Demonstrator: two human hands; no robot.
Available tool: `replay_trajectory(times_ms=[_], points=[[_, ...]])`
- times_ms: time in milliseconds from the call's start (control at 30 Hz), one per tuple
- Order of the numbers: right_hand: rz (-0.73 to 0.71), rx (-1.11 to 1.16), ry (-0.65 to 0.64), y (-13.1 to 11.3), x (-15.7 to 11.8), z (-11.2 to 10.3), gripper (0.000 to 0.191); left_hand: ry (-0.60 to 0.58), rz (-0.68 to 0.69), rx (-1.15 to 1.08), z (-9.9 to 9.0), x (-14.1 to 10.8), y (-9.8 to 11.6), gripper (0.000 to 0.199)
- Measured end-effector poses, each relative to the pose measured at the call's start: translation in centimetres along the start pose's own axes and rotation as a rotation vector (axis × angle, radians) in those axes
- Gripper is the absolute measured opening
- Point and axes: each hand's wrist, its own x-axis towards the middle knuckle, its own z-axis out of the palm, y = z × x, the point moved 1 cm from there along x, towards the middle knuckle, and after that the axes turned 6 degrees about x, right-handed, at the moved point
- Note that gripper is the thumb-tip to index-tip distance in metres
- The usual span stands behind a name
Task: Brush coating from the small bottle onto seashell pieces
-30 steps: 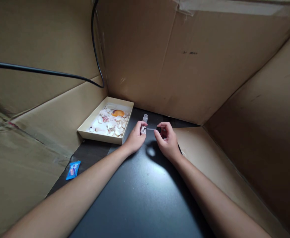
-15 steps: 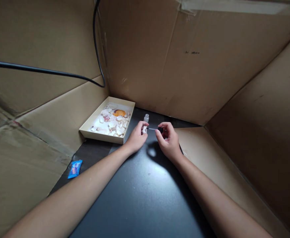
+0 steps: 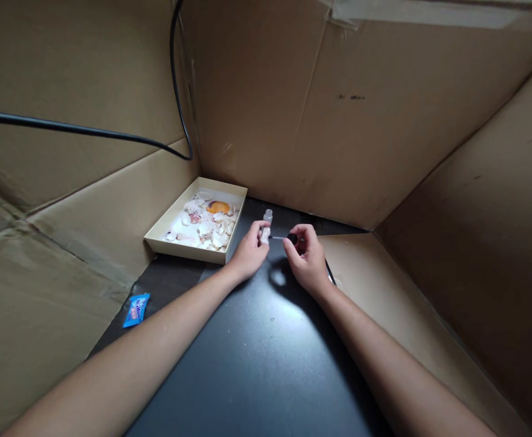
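My left hand (image 3: 249, 252) pinches a small, whitish, ribbed seashell (image 3: 265, 235) between thumb and fingers, just above the black tabletop. The fingers of my right hand (image 3: 309, 254) close around the black cap of a thin-stemmed applicator brush (image 3: 279, 238). Its stem points left, and the tip reaches the shell's right side; whether it presses on the surface is too small to tell. Right behind the left fingertips stands a small clear bottle (image 3: 268, 215) without a cap, its lower part hidden by the hand and shell.
A cream box (image 3: 188, 250) of seashells, one orange, stands left of my hands. A blue wrapped packet (image 3: 136, 310) lies beside my left forearm. Cardboard walls (image 3: 266, 109) surround the black table (image 3: 229, 364). A black cable (image 3: 88, 130) hangs at upper left. A cardboard sheet (image 3: 384, 303) lies right.
Both hands keep their grips on the shell and the brush. My right hand has shifted very slightly left with the brush, and the shell looks slightly turned, showing more of its ribbed face.
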Motion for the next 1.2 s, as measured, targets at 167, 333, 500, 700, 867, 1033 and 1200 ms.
replay_trajectory(times_ms=[167, 333, 500, 700, 867, 1033, 1200], points=[[-0.02, -0.011, -0.014, 0.12, -0.01, 0.08, 0.018, 0.001, -0.018, -0.017, 0.0, 0.05, -0.03, 0.04], [-0.01, -0.009, -0.018, 0.13, 0.06, 0.08, 0.018, -0.006, -0.021, -0.036, 0.04, 0.06, -0.04, 0.039], [-0.05, -0.052, -0.005, -0.07, 0.06, 0.02, 0.017, -0.024, -0.048, -0.087, 0.05, -0.04, 0.15, 0.037], [-0.083, -0.056, -0.002, -0.22, 0.01, -0.05, 0.017, -0.048, -0.076, -0.136, 0.02, -0.08, 0.31, 0.036], [-0.107, -0.055, -0.006, -0.23, 0.08, -0.14, 0.014, -0.047, -0.092, -0.145, 0.01, -0.12, 0.53, 0.036], [-0.19, -0.099, -0.003, -0.36, 0.16, -0.24, 0.009, -0.064, -0.094, -0.172, 0.04, -0.14, 0.7, 0.037], [-0.191, -0.085, -0.035, -0.44, 0.15, -0.22, 0.011, -0.066, -0.077, -0.16, 0.05, -0.15, 0.58, 0.037]])
